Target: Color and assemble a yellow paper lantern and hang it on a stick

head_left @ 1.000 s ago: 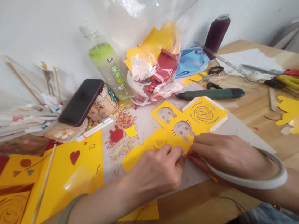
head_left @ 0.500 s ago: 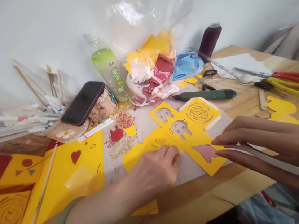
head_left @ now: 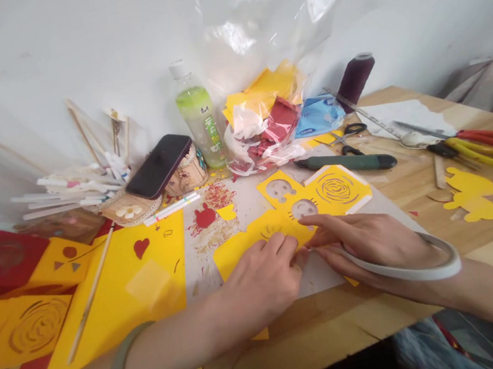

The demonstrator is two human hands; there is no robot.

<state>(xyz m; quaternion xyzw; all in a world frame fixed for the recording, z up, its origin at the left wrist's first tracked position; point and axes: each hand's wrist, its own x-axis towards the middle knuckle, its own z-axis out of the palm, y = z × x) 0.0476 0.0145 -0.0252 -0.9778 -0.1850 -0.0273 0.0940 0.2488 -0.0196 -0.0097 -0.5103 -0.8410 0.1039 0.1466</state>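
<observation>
My left hand [head_left: 266, 269], with a green bangle on its wrist, has curled fingers pressed on the lower edge of a cut yellow paper sheet [head_left: 241, 251]. My right hand [head_left: 366, 244] meets it at the fingertips, closed round a looped grey-white tool [head_left: 451, 264] whose bend lies over the wrist. The tool's tip and whatever is pinched between both hands are hidden. Just beyond, yellow cards [head_left: 312, 185] show cut-out animal faces and a spiral. A red animal-shaped cut-out [head_left: 205, 216] lies to the left, among red and tan crumbs.
Behind stand a drink bottle [head_left: 197, 118], a clear bag of paper scraps [head_left: 264, 107] and a purple thread spool [head_left: 356, 78]. A phone [head_left: 158, 165] rests on decorated holders. Scissors [head_left: 351, 136], a green cutter [head_left: 351, 162] and red-yellow-handled pliers [head_left: 488, 146] lie right.
My right hand has moved left with the looped tool, and its fingertips now meet my left hand's. It now covers the card with the heart-shaped cut-out. The camera view has shifted slightly.
</observation>
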